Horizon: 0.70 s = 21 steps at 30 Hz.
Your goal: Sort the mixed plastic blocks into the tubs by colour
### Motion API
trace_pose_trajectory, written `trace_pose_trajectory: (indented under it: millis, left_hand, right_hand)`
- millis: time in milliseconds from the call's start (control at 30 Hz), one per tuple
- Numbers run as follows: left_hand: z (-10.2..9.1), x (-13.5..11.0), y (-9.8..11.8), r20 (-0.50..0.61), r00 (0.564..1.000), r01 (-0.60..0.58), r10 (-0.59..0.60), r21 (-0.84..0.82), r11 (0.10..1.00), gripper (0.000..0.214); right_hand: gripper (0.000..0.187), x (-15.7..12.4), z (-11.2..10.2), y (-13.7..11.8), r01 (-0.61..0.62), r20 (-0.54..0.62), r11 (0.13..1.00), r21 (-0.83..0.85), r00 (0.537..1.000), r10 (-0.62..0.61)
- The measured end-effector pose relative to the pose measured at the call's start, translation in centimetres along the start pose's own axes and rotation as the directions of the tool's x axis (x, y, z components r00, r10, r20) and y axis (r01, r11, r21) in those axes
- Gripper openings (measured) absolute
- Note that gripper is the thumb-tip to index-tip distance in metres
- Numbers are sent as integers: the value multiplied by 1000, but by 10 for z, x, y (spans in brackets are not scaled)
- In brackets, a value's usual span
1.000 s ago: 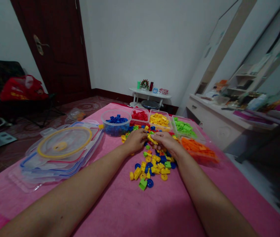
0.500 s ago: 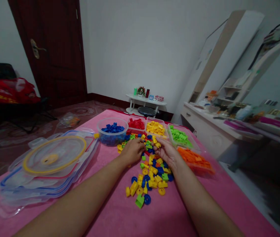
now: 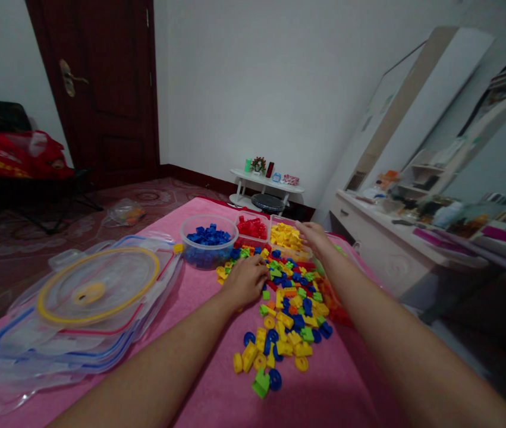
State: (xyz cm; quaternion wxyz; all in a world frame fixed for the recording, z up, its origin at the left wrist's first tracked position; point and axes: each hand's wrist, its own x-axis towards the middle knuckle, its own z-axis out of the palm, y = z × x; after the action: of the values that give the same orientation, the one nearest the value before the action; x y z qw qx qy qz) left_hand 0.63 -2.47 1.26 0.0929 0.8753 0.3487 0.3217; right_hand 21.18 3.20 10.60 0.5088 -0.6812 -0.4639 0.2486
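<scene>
The fingers [image 3: 262,268] of the left hand [image 3: 244,280] are bent down at the near left edge of a loose pile of mixed toy bricks [image 3: 296,322], and whether they grip one I cannot tell; the right hand [image 3: 319,241] reaches to the right side of the box of yellow bricks [image 3: 291,254], its fingers partly stretched out, with any hold on a brick hidden from view. The pile, in yellow, blue, green, red and orange, lies on the pink-covered bench [image 3: 226,398] between the forearms. Behind it stand a round tub of blue bricks [image 3: 208,255], a box of red bricks [image 3: 253,241] and the yellow box, while the right forearm partly covers a container of orange pieces [image 3: 338,310]. Stacked clear lids [image 3: 119,279] lie at the left
</scene>
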Motion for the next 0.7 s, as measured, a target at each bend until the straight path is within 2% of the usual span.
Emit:
trace_pose_trajectory:
  millis: [33,100,200,267,300,367,433,567,700]
  left_hand:
    - [0,0,0,-8,1000,2,-2,-5,1000,17]
    - [0,0,0,-26,1000,5,-5,-9,1000,17]
    - [1,0,0,-46,999,12,-13,-27,1000,16]
    - [3,0,-1,-72,997,15,-19,-56,998,16]
    - [3,0,-2,-91,996,14,-21,-75,997,17]
    - [5,0,-3,-131,991,11,-26,-113,994,20]
    - [5,0,-3,-162,986,8,-32,-144,990,20]
    - [-2,0,0,-152,988,-15,-10,-161,987,16]
    - [-15,0,3,50,987,-139,150,-174,975,20]
  right_hand:
    - [13,1,0,2,56,-12,997,-57,998,-56]
    - [11,-6,2,8,149,36,979,-137,989,-146]
    - [9,-31,9,24,263,204,941,-215,954,-220]
    - [21,-52,14,37,347,309,899,-266,915,-262]
    - [30,-61,17,42,448,393,830,-331,866,-310]
    - [35,-77,20,51,545,463,719,-432,818,-343]
    - [30,-87,22,57,551,435,670,-497,827,-357]
    - [21,-95,18,63,510,308,705,-493,860,-408]
    - [26,-91,4,62,481,226,784,-393,877,-425]
